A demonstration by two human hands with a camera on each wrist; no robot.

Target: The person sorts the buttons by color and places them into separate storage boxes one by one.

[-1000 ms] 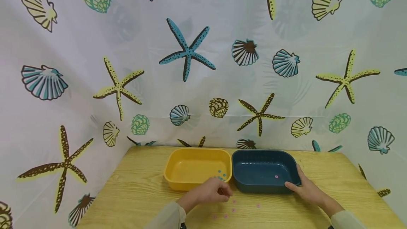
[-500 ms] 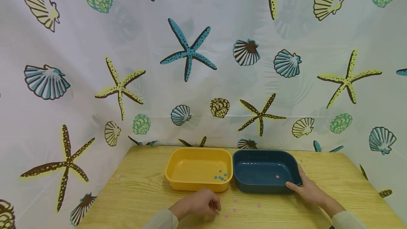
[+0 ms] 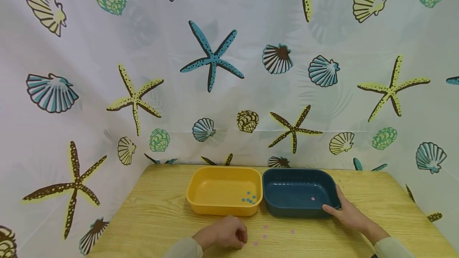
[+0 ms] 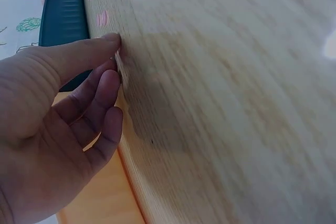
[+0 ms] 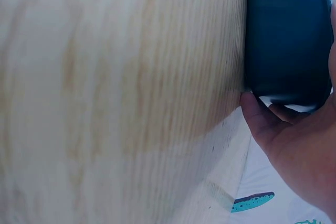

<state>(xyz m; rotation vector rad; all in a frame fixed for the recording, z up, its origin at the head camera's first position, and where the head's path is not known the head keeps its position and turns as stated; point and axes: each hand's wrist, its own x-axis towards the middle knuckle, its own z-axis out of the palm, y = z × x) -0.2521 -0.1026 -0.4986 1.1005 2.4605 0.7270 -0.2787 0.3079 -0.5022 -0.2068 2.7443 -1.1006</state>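
No text, label, brand, number or sign can be read in the 3 views: not on the yellow tray [image 3: 215, 191], the blue tray [image 3: 294, 195], the wooden table [image 3: 154, 218] or the patterned cloth [image 3: 247, 94]

Two plain, pale cream cloth sleeves come in from the near side, the left sleeve [image 3: 184, 248] and the right sleeve [image 3: 391, 247], each ending around the wrist. Past them, the left hand [image 3: 226, 232] and the right hand [image 3: 347, 213] are bare. A small black piece [image 3: 374, 256] shows at the right sleeve's near left edge, too cropped to make out
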